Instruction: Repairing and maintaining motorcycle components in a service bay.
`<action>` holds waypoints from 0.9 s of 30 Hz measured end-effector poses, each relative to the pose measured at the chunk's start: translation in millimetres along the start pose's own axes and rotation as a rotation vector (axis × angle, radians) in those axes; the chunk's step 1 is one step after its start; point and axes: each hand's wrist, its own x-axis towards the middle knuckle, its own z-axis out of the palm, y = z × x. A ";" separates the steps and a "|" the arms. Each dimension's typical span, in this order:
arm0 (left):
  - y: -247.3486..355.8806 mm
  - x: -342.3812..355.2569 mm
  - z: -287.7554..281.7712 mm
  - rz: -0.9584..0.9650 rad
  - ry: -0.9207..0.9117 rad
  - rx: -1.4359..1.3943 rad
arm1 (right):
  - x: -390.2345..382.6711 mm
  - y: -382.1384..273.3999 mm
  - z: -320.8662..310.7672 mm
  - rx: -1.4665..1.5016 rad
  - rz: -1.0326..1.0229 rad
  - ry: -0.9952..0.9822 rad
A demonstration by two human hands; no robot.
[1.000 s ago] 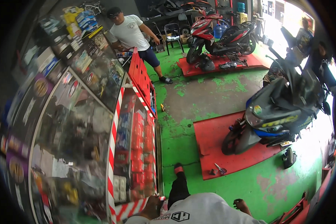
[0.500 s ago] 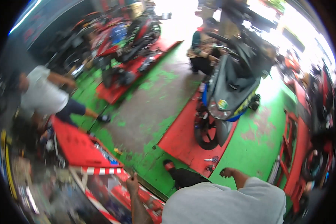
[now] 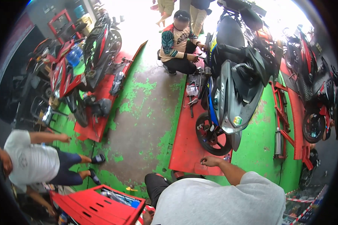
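Note:
My right hand (image 3: 211,161) is held out over the front end of a red lift platform (image 3: 184,159), just short of a scooter's front wheel (image 3: 215,135). Its fingers are curled closed; whatever is in them, if anything, I cannot make out. The grey, black and blue scooter (image 3: 229,97) stands upright on that platform. Low at the bottom edge, my left hand (image 3: 148,216) shows only in part beside a red tool cart (image 3: 97,205), and its fingers are mostly hidden. Tools lie in the cart's open tray (image 3: 118,197).
A person (image 3: 178,43) squats at the scooter's left side, hands on it, near loose parts and tools. Another person (image 3: 33,159) stands at the left by the cart. Red motorcycles (image 3: 65,75) occupy a second lift at the left. A red metal frame (image 3: 283,116) stands at the right.
My view has turned and sharpened, with the tool cart now low at the left. My left hand has dropped to the bottom edge. My right hand now shows closer below the front wheel.

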 end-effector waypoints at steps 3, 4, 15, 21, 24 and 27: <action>85.9 57.8 -31.9 0.094 -0.037 0.135 | 37.7 -45.0 -29.8 -0.014 0.009 0.125; 115.1 77.4 -43.2 0.122 -0.046 0.180 | 53.2 -58.9 -45.0 -0.002 0.016 0.136; 575.1 271.0 -196.9 0.505 -0.165 -0.006 | 152.8 -151.0 -34.5 0.411 0.417 0.313; 819.9 295.1 -111.6 0.701 -0.319 0.155 | 191.6 -171.5 -36.6 0.672 0.454 0.386; 892.9 301.0 -29.5 0.806 -0.375 0.348 | 213.8 -160.1 -59.2 0.803 0.679 0.305; 940.7 290.0 45.2 0.769 -0.474 0.327 | 249.1 -144.7 -111.4 0.817 0.758 0.248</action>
